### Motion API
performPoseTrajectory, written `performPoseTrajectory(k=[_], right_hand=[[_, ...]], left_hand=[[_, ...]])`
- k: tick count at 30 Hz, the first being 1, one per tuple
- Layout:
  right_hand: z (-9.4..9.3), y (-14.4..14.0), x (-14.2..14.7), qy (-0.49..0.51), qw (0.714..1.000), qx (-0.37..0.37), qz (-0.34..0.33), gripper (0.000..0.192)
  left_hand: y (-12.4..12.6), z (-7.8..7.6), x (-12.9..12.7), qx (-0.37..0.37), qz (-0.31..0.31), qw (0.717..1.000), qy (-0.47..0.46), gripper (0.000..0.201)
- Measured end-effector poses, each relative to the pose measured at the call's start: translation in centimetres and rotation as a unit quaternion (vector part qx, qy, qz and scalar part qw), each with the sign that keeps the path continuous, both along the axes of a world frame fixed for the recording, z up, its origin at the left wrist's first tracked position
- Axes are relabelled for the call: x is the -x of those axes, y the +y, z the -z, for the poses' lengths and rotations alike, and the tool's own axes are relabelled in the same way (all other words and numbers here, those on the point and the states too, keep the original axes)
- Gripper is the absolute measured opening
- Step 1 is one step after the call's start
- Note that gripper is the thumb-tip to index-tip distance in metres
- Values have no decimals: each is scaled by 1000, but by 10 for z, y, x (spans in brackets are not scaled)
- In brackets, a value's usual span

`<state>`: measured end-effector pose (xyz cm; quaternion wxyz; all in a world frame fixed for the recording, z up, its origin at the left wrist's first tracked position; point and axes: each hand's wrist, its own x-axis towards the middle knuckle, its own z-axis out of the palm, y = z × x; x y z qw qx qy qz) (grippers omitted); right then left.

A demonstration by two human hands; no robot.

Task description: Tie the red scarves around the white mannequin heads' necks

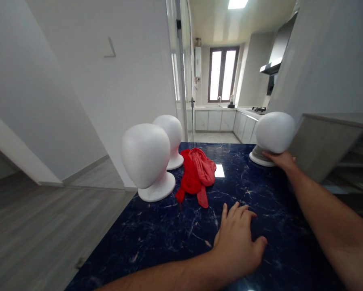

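Note:
My left hand [238,238] is held palm down over the near part of the dark blue marbled table [157,242], fingers apart and nothing in them. At the far right, my right hand [281,160] grips the neck of a white foam mannequin head [275,130], which stands upright on its round base. The neck looks greyish; whether that is cloth or shadow I cannot tell. Some of my right fingers are hidden behind it. Ahead of my left hand lie a bright red scarf [189,173] and a coral scarf [204,167], bunched against each other.
Two more white mannequin heads stand at the table's left side, a nearer one [146,155] and one behind it [170,131]. Right of the table is a grey wooden shelf unit [327,133]. Beyond the far edge, a doorway leads to a kitchen with white cabinets [214,120].

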<state>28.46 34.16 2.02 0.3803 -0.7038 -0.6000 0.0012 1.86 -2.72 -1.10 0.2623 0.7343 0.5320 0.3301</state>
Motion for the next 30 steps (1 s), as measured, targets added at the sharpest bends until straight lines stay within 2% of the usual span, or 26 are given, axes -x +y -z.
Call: performPoseTrajectory(k=[2,4,8,11,14,17,20,22,24,27,30], right_hand=[[-2,-16,-4,-12,1000,26,-6,85],[2,-40,-9,-73,996,42,8,84],[24,-104,-18,-196,975,100,38,73],[40,-154,-13,-227,964,139,7,65],[47,-197,4,-221,962,158,-21,60],[49,-232,25,-216,962,165,-33,54],[48,-257,38,-224,964,137,-33,50],[48,-267,42,-222,967,123,-35,48],[46,-275,44,-214,968,123,-39,46],[43,-282,47,-207,971,114,-43,45],[38,-288,52,-201,973,103,-40,44]], left_hand=[[3,2,1,-9,-3,1000,8,57],[6,4,2,-18,-10,1000,12,55],[14,9,2,-40,-32,999,10,53],[18,10,2,-54,-43,998,10,51],[19,7,3,-59,-53,997,-4,46],[19,0,4,-43,-61,995,-59,40],[21,-6,15,-17,-74,981,-176,28],[20,-8,36,-21,-112,962,-250,20],[15,-9,71,-52,-185,941,-278,22],[-1,-9,142,-106,-343,903,-237,29],[-15,-13,211,-105,-502,842,-166,48]])
